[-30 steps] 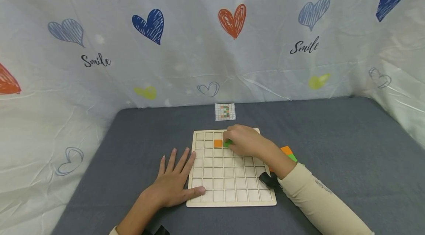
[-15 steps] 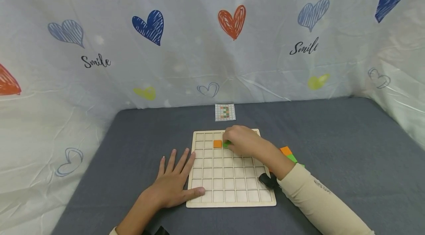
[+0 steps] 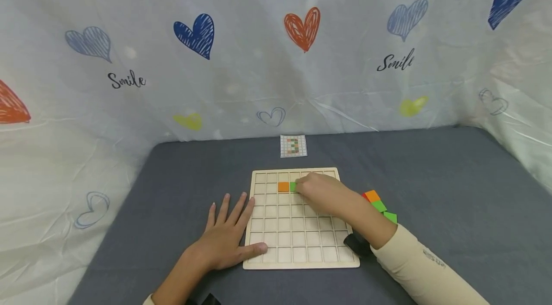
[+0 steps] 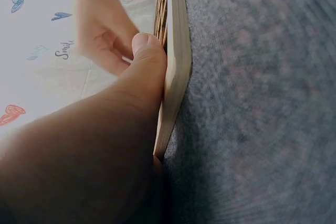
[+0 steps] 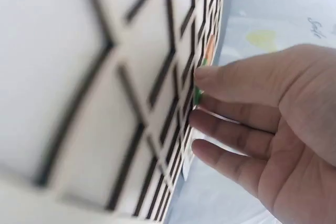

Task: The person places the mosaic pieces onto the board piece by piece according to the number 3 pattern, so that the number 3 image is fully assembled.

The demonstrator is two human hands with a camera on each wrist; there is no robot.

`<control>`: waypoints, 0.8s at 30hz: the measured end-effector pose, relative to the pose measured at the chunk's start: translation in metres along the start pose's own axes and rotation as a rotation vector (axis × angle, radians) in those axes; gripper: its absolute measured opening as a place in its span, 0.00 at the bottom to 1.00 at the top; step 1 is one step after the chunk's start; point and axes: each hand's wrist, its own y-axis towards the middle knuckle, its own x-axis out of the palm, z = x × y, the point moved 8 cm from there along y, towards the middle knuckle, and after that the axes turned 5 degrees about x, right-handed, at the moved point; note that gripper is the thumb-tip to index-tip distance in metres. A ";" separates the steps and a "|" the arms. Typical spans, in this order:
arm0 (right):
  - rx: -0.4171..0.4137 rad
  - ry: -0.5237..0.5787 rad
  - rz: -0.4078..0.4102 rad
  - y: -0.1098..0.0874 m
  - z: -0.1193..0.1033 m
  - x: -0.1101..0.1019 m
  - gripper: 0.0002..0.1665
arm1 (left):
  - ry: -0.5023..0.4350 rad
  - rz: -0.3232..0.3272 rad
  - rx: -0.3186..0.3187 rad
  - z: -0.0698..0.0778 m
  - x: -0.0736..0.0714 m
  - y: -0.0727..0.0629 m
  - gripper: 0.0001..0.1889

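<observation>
A wooden grid board (image 3: 301, 254) lies on the dark grey table. In one of its upper rows an orange square tile (image 3: 283, 186) sits in a cell, with a green square tile (image 3: 293, 186) in the cell to its right. My right hand (image 3: 327, 196) is over the board just right of the green tile. In the right wrist view its thumb and fingers are apart and loosely bent, and the green tile (image 5: 198, 97) shows between them. My left hand (image 3: 228, 242) lies flat at the board's left edge, its thumb resting on the lower-left corner.
Several loose orange, green and red tiles (image 3: 378, 206) lie right of the board, partly hidden by my right forearm. A small printed grid card (image 3: 293, 146) with coloured squares lies behind the board. A white curtain (image 3: 241, 75) with hearts hangs beyond the table.
My right hand has let go of the green tile and drawn slightly right and nearer, uncovering more of it and of the loose tiles. My left hand has stayed put.
</observation>
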 end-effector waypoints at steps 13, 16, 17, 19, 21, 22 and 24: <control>0.018 0.074 -0.036 -0.050 0.013 0.002 0.13 | 0.008 -0.009 -0.006 0.000 0.002 0.000 0.59; 0.008 0.114 -0.002 -0.062 0.021 -0.003 0.13 | -0.010 0.002 0.011 0.003 0.000 -0.001 0.58; 0.016 0.132 0.003 -0.065 0.025 -0.005 0.14 | -0.014 0.001 0.014 0.004 -0.001 -0.001 0.58; 0.039 0.170 0.005 -0.073 0.034 -0.008 0.16 | -0.029 0.001 0.021 0.006 -0.004 -0.002 0.57; 0.076 0.201 0.007 -0.080 0.044 -0.011 0.18 | -0.033 -0.007 0.017 0.007 -0.006 -0.003 0.57; 0.094 0.205 0.008 -0.082 0.049 -0.013 0.19 | -0.041 -0.004 0.018 0.008 -0.007 -0.003 0.57; 0.119 0.201 0.013 -0.087 0.058 -0.015 0.21 | -0.039 -0.017 0.010 0.008 -0.007 -0.003 0.57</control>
